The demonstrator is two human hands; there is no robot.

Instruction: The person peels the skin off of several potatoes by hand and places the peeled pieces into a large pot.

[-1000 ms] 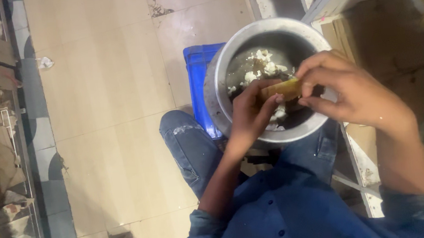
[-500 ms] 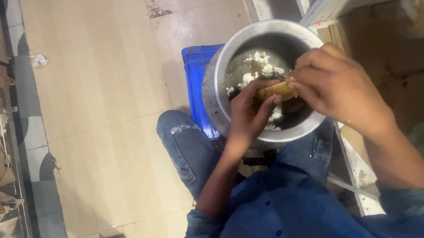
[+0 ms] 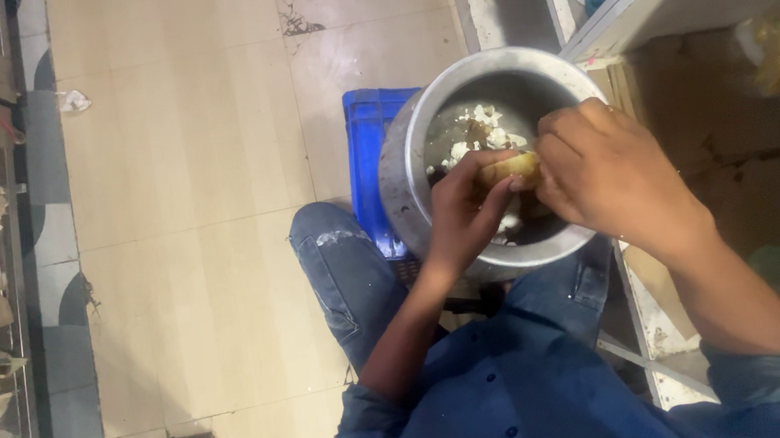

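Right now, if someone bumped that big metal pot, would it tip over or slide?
The pot looks wide and squat, so it probably would not tip easily. It seems to sit on a blue crate with part of it past the crate's edge, so a hard shove might slide it off. Only a few white bits lie inside, so it is likely light.

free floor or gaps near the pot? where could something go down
Bare tiled floor runs left of the blue crate and the knee. Crowded over the metal pot: left hand and right hand both grip a yellowish piece above white bits.
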